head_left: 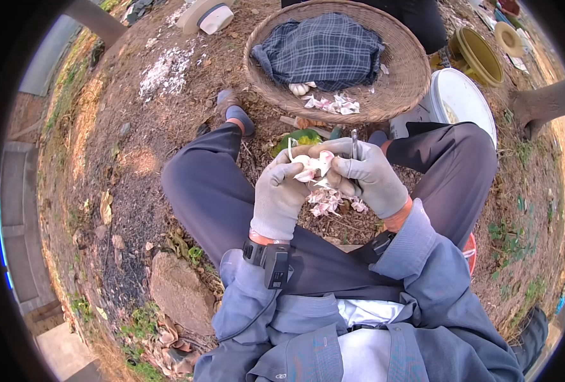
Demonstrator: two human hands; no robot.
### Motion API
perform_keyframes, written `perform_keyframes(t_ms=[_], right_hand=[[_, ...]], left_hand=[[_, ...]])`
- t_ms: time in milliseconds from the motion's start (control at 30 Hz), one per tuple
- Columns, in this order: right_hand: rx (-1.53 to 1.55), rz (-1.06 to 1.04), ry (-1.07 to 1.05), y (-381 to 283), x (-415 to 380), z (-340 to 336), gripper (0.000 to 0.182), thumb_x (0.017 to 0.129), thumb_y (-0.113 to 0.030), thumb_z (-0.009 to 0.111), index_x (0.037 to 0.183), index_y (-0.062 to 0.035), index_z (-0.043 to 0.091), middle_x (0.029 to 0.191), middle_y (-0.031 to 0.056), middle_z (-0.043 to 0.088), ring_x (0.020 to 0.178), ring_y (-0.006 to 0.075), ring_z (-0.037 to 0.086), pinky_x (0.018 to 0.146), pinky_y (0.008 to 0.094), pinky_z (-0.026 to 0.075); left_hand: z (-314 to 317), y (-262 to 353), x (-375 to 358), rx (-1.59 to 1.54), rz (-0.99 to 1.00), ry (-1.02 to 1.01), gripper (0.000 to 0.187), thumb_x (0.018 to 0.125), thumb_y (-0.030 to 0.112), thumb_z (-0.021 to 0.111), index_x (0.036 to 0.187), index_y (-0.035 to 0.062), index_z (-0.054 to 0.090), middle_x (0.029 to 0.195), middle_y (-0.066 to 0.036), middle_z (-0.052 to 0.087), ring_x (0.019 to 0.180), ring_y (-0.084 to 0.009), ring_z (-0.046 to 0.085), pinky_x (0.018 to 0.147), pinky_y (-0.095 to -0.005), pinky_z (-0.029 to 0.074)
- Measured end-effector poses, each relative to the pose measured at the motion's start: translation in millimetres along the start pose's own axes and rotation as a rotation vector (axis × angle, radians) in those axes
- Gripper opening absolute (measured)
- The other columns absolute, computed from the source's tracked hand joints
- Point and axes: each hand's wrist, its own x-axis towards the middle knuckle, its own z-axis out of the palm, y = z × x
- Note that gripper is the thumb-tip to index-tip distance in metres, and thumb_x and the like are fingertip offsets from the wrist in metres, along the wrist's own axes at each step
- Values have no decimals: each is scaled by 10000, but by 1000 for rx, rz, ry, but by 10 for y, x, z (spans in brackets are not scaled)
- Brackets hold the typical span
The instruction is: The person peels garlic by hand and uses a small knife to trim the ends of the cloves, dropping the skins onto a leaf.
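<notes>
Both my hands wear pale gloves and meet above my lap around a partly opened garlic bulb [312, 167]. My left hand [278, 191] is closed on the bulb's left side. My right hand [370, 177] pinches its right side, and a small metal tool [354, 145] sticks up between its fingers. Below the hands lies a heap of garlic peelings [327, 202] on the ground between my legs. Just beyond, a wide woven basket [397, 95] holds a dark plaid cloth [321, 51], a garlic bulb [299, 89] and loose peelings [333, 104].
At the right of the basket stand a white bucket [464, 95] and a yellow bucket [480, 54]. Another person's dark-clothed leg [422, 22] is behind the basket. A straw hat [205, 16] lies at the top left, a large stone [182, 291] at the lower left.
</notes>
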Motion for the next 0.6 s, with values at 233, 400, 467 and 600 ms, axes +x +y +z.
perform_keyframes(t_ms=[233, 400, 467, 600], right_hand=[[154, -51, -37, 52, -3, -32, 386, 1022, -150, 669, 1332, 79, 639, 806, 44, 672, 539, 37, 536, 482, 182, 391], [104, -71, -22, -24, -5, -36, 369, 1021, -145, 670, 1318, 74, 654, 819, 42, 681, 546, 35, 543, 487, 182, 403], [51, -43, 18, -64, -30, 28, 353, 1017, -140, 674, 1299, 73, 668, 823, 44, 690, 555, 38, 557, 492, 178, 411], [-99, -6, 54, -72, -14, 66, 314, 1002, -133, 692, 1239, 73, 707, 822, 47, 712, 583, 45, 597, 511, 168, 435]], left_hand=[[9, 17, -39, -97, -34, -3, 409, 948, 72, 533, 1324, -89, 541, 1210, -218, 651, 1061, -288, 669, 999, -445, 540], [143, 71, -99, 57, -24, 90, 341, 988, 122, 562, 1272, -66, 585, 1163, -186, 671, 959, -262, 701, 814, -382, 597], [184, 39, -89, 134, -53, 70, 320, 1014, 147, 579, 1259, -57, 601, 1128, -174, 687, 913, -238, 713, 731, -343, 608], [231, -21, -33, 283, 16, 85, 330, 1052, 209, 641, 1281, -28, 629, 960, -107, 736, 791, -135, 717, 624, -230, 579]])
